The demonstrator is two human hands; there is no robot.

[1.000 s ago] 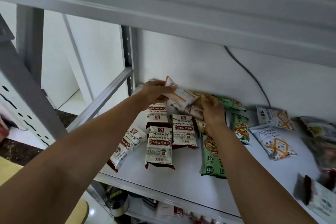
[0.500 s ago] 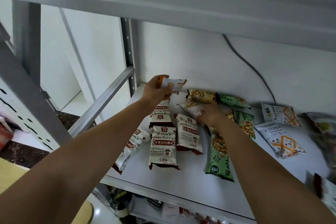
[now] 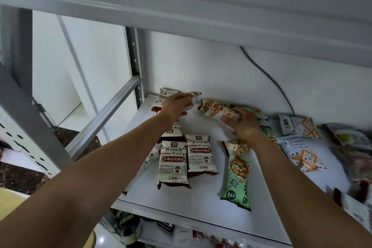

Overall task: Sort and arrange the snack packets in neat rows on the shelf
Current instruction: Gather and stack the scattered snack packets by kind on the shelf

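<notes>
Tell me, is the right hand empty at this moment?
No, the right hand grips a cream-and-orange packet with its fingers curled round it.

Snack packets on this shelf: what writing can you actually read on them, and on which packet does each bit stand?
"五香味": foot of the front cream-and-red packet and of the second cream-and-red packet.
"铁棍山药" plus two unclear characters: red banner on both.
"5": white-and-orange packet.
Green packet: large sideways characters, unsure.
Held cream packet in left hand, held peanut packet in right hand: blurred.
</notes>
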